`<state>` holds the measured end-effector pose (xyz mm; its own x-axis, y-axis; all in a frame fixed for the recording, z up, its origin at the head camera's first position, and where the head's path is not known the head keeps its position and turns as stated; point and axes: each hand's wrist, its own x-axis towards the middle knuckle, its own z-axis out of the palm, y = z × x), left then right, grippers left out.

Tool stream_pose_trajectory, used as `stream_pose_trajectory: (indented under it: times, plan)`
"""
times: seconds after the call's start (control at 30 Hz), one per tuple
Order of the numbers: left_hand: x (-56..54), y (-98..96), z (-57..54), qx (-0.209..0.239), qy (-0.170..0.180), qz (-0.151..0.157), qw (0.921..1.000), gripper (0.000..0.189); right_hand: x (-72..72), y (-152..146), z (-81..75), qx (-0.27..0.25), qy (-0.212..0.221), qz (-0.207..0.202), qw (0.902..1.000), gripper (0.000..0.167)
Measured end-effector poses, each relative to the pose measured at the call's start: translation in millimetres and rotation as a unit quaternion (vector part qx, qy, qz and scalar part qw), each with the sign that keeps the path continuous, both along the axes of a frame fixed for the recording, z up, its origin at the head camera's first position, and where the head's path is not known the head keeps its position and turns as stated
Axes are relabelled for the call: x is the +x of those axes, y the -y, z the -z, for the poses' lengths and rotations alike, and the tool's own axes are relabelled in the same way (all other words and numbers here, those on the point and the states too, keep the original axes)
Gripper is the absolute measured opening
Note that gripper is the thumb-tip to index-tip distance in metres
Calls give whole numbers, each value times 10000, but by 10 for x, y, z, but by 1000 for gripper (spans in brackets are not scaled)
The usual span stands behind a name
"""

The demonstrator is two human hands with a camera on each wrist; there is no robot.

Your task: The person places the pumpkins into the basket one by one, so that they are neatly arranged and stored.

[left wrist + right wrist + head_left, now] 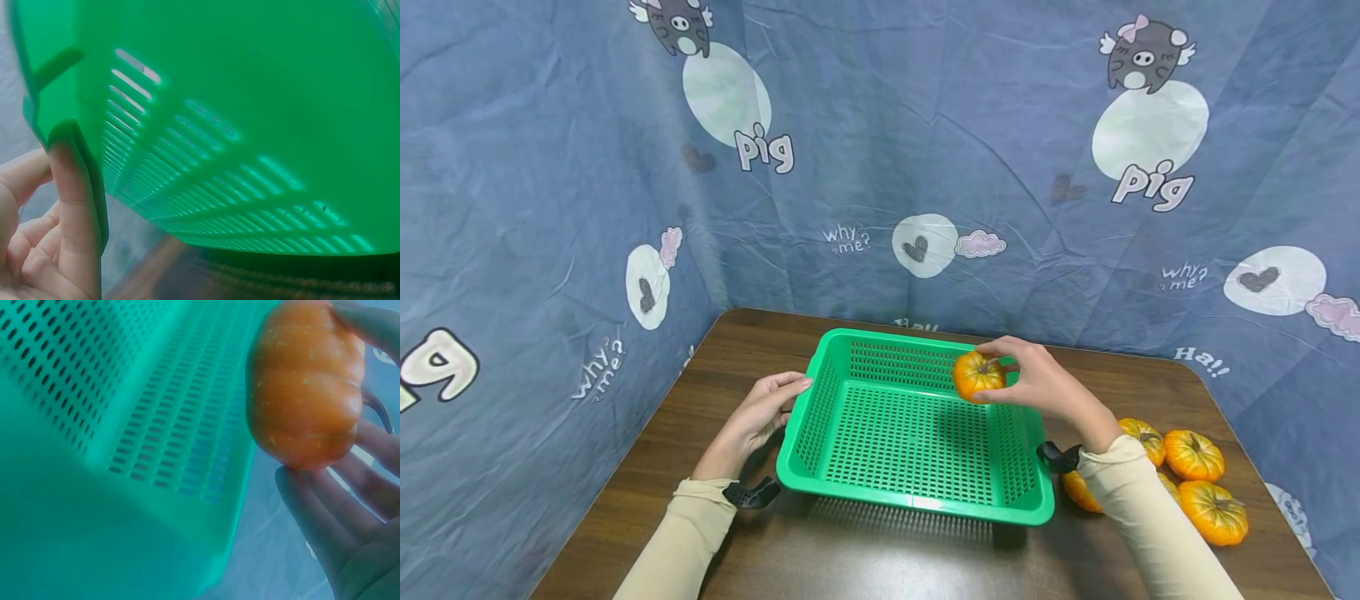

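A green plastic basket (910, 501) with slotted walls and a perforated bottom is at the middle of the table. My left hand (766, 408) grips its left rim, thumb on top; in the left wrist view the fingers (74, 212) bend at the rim beside the slotted wall. Above the basket's right back part, my right hand (1037, 379) holds a small orange pumpkin (972, 379) between thumb and fingers. The right wrist view shows this pumpkin (303, 387) from close by, its stem partly visible. No pumpkin lies inside the basket.
Several more orange pumpkins (1195, 455) sit on the table's right side, some partly covered by my right forearm. The brown wooden table (752, 337) meets a blue printed cloth (850, 200) behind and at the sides.
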<state>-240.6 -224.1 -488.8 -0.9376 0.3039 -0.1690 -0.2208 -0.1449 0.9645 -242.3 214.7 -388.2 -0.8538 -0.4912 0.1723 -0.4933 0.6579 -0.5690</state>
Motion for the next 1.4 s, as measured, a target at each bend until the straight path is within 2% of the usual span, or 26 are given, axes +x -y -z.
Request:
stream_pose_trajectory:
  times: [0.37, 0.87, 1.4]
  plan:
    - [8, 3, 3, 22, -34, 29, 10000, 21, -105, 280, 48, -24, 204, -245, 9995, 65]
    - [3, 12, 12, -19, -75, 68, 9999, 22, -222, 714, 158, 272, 362, -631, 9970, 63]
    - [4, 14, 12, -44, -75, 83, 9999, 29, -337, 1137, 319, 604, 546, -853, 9930, 65]
